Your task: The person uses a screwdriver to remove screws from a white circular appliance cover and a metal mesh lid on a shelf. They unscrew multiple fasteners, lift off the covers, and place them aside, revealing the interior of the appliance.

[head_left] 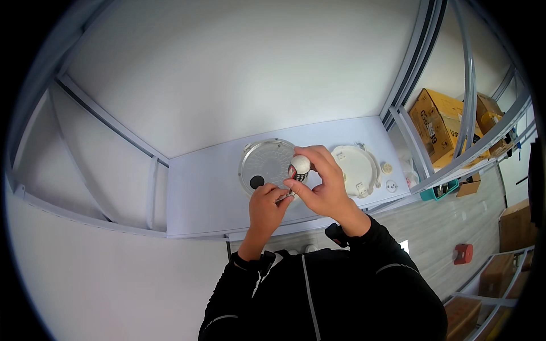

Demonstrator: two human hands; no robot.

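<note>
My right hand (325,184) is wrapped round a small white round-ended cylinder (300,164) with red and black on its side. It holds the cylinder tilted above the table, and its exact kind does not show. My left hand (266,207) is closed in a pinch by the lower end of that cylinder. Something thin and small is between its fingertips, too small to name. Beneath both hands lies a round clear-looking disc with a metal rim (245,163). A black round pad (257,182) rests on it, next to my left hand.
To the right on the white table (199,193) sit a round white plastic housing (354,165), a small cream round part (387,167) and a white disc with holes (391,186). Grey frame posts and a yellow carton (435,128) stand beyond. A red stool (463,254) is on the floor.
</note>
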